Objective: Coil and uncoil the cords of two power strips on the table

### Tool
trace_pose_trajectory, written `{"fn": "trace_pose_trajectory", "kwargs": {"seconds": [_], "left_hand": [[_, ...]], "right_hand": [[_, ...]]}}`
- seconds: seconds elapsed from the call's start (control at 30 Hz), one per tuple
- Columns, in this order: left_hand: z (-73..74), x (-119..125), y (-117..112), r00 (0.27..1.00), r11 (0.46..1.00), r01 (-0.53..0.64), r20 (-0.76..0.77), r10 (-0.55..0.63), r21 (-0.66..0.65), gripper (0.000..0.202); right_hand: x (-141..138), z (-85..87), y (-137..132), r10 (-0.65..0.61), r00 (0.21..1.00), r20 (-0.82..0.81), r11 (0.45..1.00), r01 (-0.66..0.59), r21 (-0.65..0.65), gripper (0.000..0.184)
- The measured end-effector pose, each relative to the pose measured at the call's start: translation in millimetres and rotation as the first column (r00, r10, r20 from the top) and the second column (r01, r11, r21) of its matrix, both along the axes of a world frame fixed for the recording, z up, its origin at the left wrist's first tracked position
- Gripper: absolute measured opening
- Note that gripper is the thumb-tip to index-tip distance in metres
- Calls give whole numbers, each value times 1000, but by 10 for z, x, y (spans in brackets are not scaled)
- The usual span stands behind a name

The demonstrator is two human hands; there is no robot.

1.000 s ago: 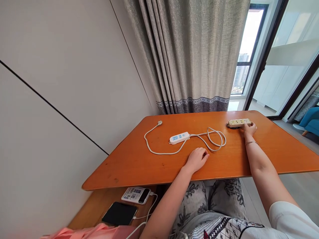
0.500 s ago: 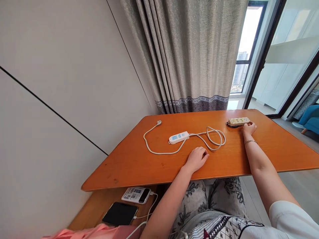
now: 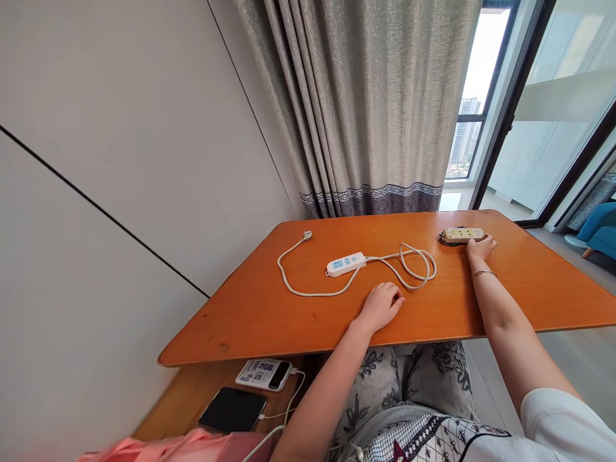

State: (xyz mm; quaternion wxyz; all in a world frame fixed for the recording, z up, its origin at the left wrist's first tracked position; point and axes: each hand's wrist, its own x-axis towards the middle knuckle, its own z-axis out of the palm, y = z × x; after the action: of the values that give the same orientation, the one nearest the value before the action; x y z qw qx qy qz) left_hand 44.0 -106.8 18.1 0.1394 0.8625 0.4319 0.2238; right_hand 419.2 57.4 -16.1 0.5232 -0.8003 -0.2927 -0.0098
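My left hand (image 3: pixel 382 303) rests on the orange-brown tabletop (image 3: pixel 269 321), its fingers loosely curled and nothing visible in them. Just beyond it lies a white power strip (image 3: pixel 345 264) with blue sockets. Its white cord (image 3: pixel 315 294) runs in loops to the right and in a long curve leftward to a plug (image 3: pixel 307 236). At the far right of the table, my right hand (image 3: pixel 482 247) is closed at the right end of a cream power strip (image 3: pixel 462 235); its fingertips are partly hidden. A dark cord (image 3: pixel 450 243) lies bunched by that strip.
Below the table's near left edge, a white power bank (image 3: pixel 262 374) and a black phone (image 3: pixel 233 410) lie on a wooden surface, joined by a white cable. A pink bag (image 3: pixel 192 447) is in front of them. A curtain (image 3: pixel 380 128) hangs behind the table.
My right hand has shifted very slightly at the cream power strip, and a bit of dark cord now shows behind the strip. My left hand stays in place.
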Motion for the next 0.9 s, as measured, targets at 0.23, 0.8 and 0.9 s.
{"fn": "trace_pose_trajectory", "kwargs": {"seconds": [0.23, 0.8, 0.9], "left_hand": [[-18, -1, 10, 1000, 1000, 4, 0, -4, 7, 12], [-8, -2, -2, 1000, 1000, 5, -3, -5, 5, 12], [6, 2, -8, 1000, 1000, 4, -4, -4, -8, 13]], "right_hand": [[-78, 57, -76, -37, 999, 11, 999, 38, -35, 47], [-104, 110, -135, 144, 978, 150, 982, -122, -144, 38], [-187, 134, -167, 264, 931, 253, 948, -202, -246, 21]]}}
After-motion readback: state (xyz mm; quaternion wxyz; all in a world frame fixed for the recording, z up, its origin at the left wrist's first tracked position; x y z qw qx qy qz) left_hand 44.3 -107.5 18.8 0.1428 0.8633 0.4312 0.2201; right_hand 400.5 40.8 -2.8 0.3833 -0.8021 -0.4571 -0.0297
